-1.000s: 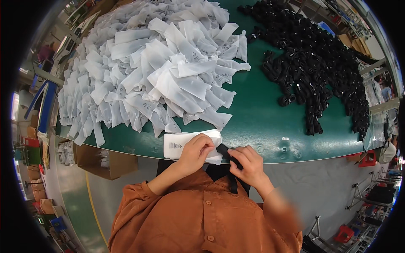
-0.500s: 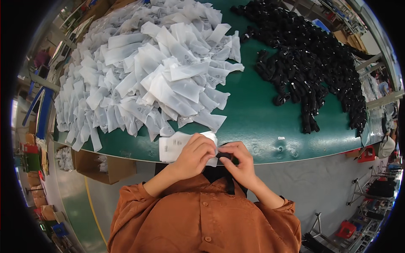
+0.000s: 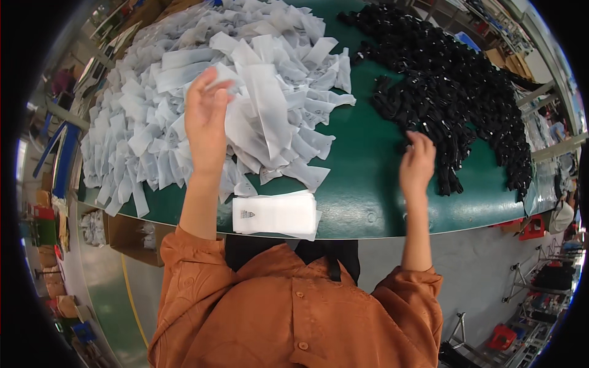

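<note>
i've got the left hand (image 3: 207, 126) over the heaped bags (image 3: 261, 107) on the left of the table (image 3: 359, 178), fingers loosely spread, nothing in them that i can see. the right hand (image 3: 418, 164) is half curled at the near left edge of the black bundles (image 3: 457, 104), and from way over here i can't tell if it's holding one. the white stack (image 3: 279, 214) lies flat between the forearms, at the near edge.

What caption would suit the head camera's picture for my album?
Over a green table: left hand above heaped pale pouches, right hand near a pile of black bundles.
</note>
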`<act>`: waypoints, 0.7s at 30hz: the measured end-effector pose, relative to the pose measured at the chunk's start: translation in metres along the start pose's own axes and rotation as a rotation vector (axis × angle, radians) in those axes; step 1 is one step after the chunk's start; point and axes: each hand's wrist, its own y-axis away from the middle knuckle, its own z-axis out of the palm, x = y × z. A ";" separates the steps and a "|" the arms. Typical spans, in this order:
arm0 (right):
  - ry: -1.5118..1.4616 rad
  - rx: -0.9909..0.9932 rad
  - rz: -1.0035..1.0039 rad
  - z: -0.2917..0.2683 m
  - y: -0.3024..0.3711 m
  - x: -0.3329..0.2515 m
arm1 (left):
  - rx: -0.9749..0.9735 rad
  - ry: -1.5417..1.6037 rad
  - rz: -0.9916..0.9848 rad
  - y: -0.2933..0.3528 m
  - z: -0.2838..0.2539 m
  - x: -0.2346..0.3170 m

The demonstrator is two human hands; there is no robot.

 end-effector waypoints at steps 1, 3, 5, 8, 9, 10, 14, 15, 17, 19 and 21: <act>0.147 -0.053 -0.012 0.004 -0.003 0.027 | 0.064 -0.223 0.192 0.006 0.001 0.001; 0.186 -0.121 -0.113 0.013 -0.001 0.073 | -0.039 -0.532 0.365 0.029 -0.006 -0.002; 0.110 -0.165 -0.083 0.008 -0.003 0.057 | -0.354 -0.640 0.192 0.084 -0.024 -0.014; -0.013 -0.318 0.105 -0.001 0.012 0.041 | -0.653 -0.585 0.069 0.144 -0.015 -0.029; -0.068 -0.287 0.114 -0.001 0.018 0.032 | -0.694 -0.617 0.089 0.156 -0.013 -0.036; -0.091 -0.292 0.103 -0.005 0.023 0.020 | -0.697 -0.680 0.153 0.162 -0.011 -0.041; -0.310 -0.319 0.103 -0.016 0.048 -0.032 | -0.685 -0.797 0.252 0.173 -0.003 -0.049; -0.405 -0.360 0.150 -0.020 0.059 -0.044 | -0.655 -0.776 0.245 0.174 -0.001 -0.051; -0.556 -0.362 0.121 -0.026 0.079 -0.073 | -0.624 -0.761 0.236 0.174 -0.002 -0.053; -0.616 -0.349 0.030 -0.036 0.093 -0.095 | -0.611 -0.660 0.042 0.175 -0.005 -0.051; -0.642 -0.327 -0.044 -0.038 0.105 -0.107 | -0.588 -0.614 -0.049 0.174 -0.006 -0.048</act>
